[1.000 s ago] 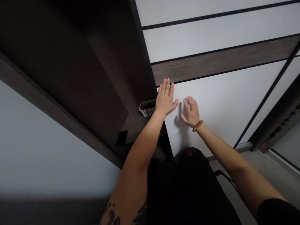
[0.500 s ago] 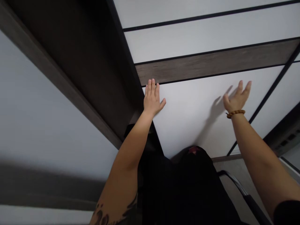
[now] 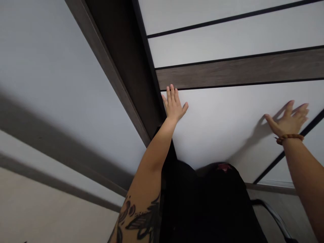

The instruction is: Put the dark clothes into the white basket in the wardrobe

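Observation:
A large white sliding door panel, crossed by dark strips and a wood-grain band, stands in front of me. My left hand lies against it near its left edge, fingers spread, tips reaching the lower border of the band. Further right, my right hand is open with its fingers apart, wearing a brown braided bracelet. It is on or very close to the panel, and its shadow falls to the left. Neither hand holds anything.
Left of the panel runs a dark gap beside a wood-grain frame edge and a grey-white surface. My legs in black are just below. A curved chair armrest shows at lower right.
The dark gap at left looks narrower. My right hand has shifted right and down, its fingers more spread. My left hand stays flat at the panel's left edge, slightly further right in view.

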Demonstrator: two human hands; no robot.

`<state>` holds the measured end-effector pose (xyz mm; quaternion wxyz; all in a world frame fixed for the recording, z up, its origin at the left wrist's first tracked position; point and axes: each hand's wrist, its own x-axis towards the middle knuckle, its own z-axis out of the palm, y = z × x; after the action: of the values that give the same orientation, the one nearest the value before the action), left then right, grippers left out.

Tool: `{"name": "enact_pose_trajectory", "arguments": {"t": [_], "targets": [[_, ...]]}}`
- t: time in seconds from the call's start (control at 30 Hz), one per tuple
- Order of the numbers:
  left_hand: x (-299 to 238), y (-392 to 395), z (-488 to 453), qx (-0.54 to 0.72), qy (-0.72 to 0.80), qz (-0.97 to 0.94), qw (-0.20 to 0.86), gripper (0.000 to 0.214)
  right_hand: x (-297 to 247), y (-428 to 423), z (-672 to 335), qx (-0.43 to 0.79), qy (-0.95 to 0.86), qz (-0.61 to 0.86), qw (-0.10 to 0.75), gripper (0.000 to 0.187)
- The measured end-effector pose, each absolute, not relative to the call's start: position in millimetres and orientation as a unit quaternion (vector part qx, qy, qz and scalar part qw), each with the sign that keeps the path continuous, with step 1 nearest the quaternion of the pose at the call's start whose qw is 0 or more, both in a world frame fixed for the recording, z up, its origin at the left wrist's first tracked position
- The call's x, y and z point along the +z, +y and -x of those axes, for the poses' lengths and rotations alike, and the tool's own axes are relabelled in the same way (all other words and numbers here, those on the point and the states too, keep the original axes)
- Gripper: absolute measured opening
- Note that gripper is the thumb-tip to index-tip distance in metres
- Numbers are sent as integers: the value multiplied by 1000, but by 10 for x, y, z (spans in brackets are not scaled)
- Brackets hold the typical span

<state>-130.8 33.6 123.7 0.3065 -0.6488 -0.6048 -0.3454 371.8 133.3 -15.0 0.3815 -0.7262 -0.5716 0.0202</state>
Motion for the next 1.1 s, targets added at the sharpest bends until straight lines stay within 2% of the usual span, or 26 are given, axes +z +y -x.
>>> {"name": "enact_pose_trajectory", "arguments": {"t": [0.1, 0.3, 0.5, 0.6, 0.7, 0.77, 1.1], "targets": [[1180, 260, 1232, -355, -627, 626, 299, 98, -105, 1303, -3636, 33, -581, 717, 384, 123], [778, 46, 1025, -333, -658, 619, 270, 107, -46, 1100, -3472, 45, -595, 679, 428, 109], [553, 60, 1028, -286, -707, 605, 227, 117, 53, 849, -3359, -23, -609, 647, 459, 101], [556, 102, 1069, -278, -717, 598, 226, 118, 37, 856, -3399, -46, -606, 638, 472, 109], [565, 108, 1094, -280, -721, 592, 226, 119, -29, 931, -3452, -14, -618, 637, 461, 124], [568, 91, 1098, -280, -725, 588, 225, 120, -80, 973, -3467, -9, -632, 627, 455, 128], [565, -36, 1070, -274, -751, 553, 235, 114, -122, 931, -3308, -20, -663, 587, 465, 113]]}}
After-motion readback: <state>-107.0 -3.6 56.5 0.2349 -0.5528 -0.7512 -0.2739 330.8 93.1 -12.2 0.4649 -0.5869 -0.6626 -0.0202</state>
